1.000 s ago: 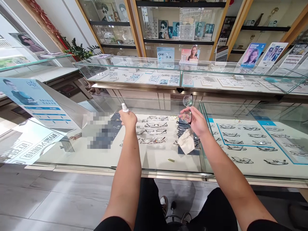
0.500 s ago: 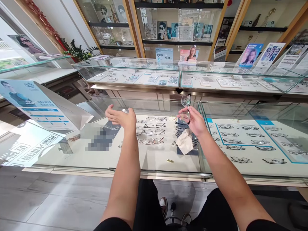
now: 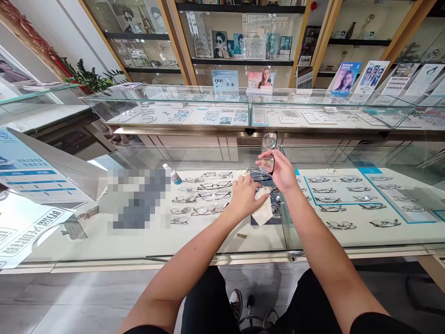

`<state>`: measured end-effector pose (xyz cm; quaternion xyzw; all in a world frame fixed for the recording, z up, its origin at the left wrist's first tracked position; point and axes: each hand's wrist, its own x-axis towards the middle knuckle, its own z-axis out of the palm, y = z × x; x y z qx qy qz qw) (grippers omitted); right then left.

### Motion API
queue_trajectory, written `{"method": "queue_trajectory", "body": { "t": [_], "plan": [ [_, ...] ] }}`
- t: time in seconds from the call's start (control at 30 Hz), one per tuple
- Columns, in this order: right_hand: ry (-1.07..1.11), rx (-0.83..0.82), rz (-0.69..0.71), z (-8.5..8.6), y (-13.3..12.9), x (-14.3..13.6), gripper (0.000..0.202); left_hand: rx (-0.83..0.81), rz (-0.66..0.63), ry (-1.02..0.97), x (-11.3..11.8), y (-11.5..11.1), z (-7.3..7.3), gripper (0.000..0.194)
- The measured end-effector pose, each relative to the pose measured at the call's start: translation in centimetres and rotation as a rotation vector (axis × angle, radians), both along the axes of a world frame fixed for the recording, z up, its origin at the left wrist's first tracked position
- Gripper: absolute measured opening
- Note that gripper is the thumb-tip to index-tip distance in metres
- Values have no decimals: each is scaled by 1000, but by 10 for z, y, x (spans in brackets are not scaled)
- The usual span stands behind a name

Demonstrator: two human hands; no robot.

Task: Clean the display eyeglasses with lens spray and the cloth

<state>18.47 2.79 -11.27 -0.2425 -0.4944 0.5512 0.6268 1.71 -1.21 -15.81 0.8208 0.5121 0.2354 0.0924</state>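
My right hand [image 3: 285, 172] pinches a pair of eyeglasses [image 3: 270, 140] above the counter, turned on end with one lens over the other. Just left of it, my left hand [image 3: 244, 197] reaches over a cream cleaning cloth [image 3: 263, 213]. Its thumb lies on or right over the cloth, with the fingers apart from the thumb at the cloth's far side. Whether the fingertips press on the cloth is hard to see. A small white bottle [image 3: 175, 176] with a blue label stands on the counter, further left. Rows of eyeglasses [image 3: 215, 196] show under the glass nearby.
The glass display counter [image 3: 194, 246] spans the view, with a small gold-coloured piece [image 3: 242, 235] near its front edge. A large tent sign [image 3: 38, 171] stands at left. Behind is a second glass case [image 3: 153, 125], with shelves beyond.
My left hand has moved right from the white bottle, now standing free, to the cleaning cloth. My right hand still holds the eyeglasses up. The view has shifted slightly right.
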Motion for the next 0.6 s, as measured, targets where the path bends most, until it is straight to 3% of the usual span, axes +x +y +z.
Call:
{"method": "queue_trajectory", "body": {
  "t": [0.17, 0.33, 0.47, 0.6],
  "plan": [
    [38, -4, 12, 1, 0, -1, 31, 10, 5, 136, -2, 4, -4, 40],
    [44, -3, 26, -1, 0, -2, 31, -22, -55, 86, -3, 6, -5, 20],
    [29, -8, -2, -1, 0, -1, 31, -128, -113, -259, -14, 10, 6, 13],
    [33, 1, -14, -1, 1, 1, 31, -276, 18, -597, -42, 17, 27, 12]
  ]
}}
